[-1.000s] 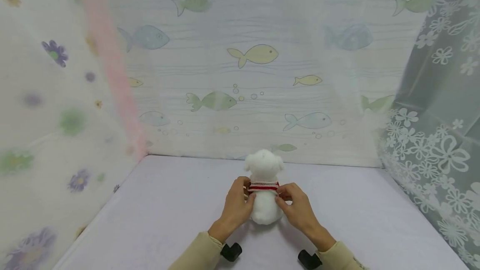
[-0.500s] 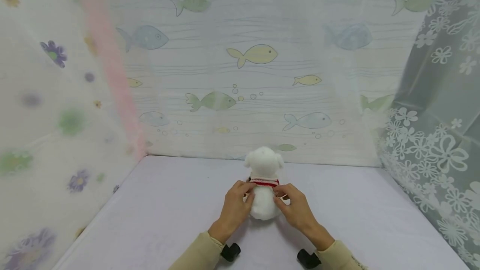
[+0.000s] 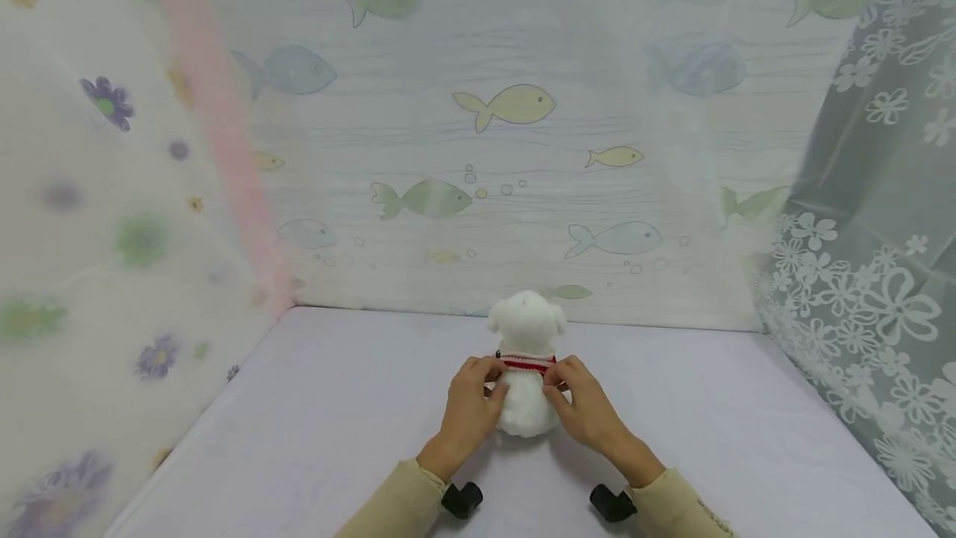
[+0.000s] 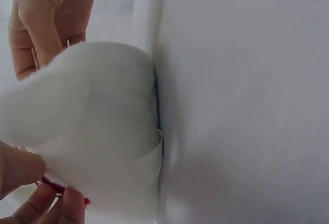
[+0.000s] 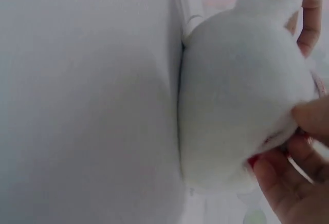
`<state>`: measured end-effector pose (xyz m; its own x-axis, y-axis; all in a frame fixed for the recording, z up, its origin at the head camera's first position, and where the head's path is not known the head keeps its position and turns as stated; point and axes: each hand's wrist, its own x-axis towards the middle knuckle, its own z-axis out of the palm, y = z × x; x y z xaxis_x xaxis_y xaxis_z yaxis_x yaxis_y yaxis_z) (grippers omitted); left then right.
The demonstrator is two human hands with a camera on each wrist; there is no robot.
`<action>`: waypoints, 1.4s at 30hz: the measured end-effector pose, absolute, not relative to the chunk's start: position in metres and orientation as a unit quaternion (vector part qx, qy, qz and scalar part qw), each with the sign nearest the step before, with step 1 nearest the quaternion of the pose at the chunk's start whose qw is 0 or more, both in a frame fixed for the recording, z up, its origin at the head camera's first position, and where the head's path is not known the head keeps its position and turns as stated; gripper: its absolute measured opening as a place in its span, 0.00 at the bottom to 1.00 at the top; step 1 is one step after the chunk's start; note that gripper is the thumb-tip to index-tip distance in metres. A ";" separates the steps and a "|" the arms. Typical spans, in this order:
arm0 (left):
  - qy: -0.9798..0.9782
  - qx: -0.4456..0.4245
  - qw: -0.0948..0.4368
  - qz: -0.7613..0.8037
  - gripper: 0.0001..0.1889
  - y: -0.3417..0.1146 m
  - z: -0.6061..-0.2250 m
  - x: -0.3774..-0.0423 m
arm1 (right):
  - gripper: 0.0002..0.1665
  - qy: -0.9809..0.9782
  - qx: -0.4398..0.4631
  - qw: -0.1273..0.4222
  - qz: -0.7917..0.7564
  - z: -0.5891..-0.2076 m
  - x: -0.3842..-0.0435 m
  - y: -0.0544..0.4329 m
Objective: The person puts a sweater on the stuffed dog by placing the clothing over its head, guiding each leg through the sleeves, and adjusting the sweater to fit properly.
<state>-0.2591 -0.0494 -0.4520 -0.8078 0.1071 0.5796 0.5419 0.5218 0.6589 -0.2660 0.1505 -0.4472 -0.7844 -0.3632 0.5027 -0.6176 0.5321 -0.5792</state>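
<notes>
A white plush toy [image 3: 525, 405] with floppy ears sits upright on the table, its back toward the head camera. Round its middle is a red-and-white striped knit sweater [image 3: 526, 364]. My left hand [image 3: 472, 407] pinches the sweater's left edge between thumb and fingers. On the opposite side, my right hand [image 3: 585, 405] pinches the right edge in the same way. The right wrist view has a bit of red sweater [image 5: 253, 161] at the right fingertips. A white label [image 4: 150, 165] sticks out low on the toy in the left wrist view. The toy's front is hidden.
A white cloth covers the table [image 3: 358, 405]. Behind it hangs a curtain [image 3: 515, 189] printed with fish, with a flowered curtain [image 3: 97, 272] at the left and a grey lace one [image 3: 881, 305] at the right. Black wrist cameras [image 3: 462, 501] sit under both wrists.
The toy has shifted slightly away from the head camera. My left fingers have come from beside the toy onto the sweater's edge, and the right fingers have moved slightly inward.
</notes>
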 end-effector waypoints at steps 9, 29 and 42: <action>-0.843 -0.197 0.241 -0.439 0.10 -0.048 -0.454 -0.258 | 0.07 -0.861 0.383 0.061 0.329 -0.442 -0.266 0.174; -0.834 -0.307 0.349 -0.299 0.14 -0.039 -0.455 -0.255 | 0.08 -0.845 0.422 0.125 0.305 -0.435 -0.261 0.162; -0.830 -0.323 0.399 -0.218 0.06 -0.039 -0.449 -0.256 | 0.04 -0.840 0.416 0.154 0.312 -0.441 -0.263 0.160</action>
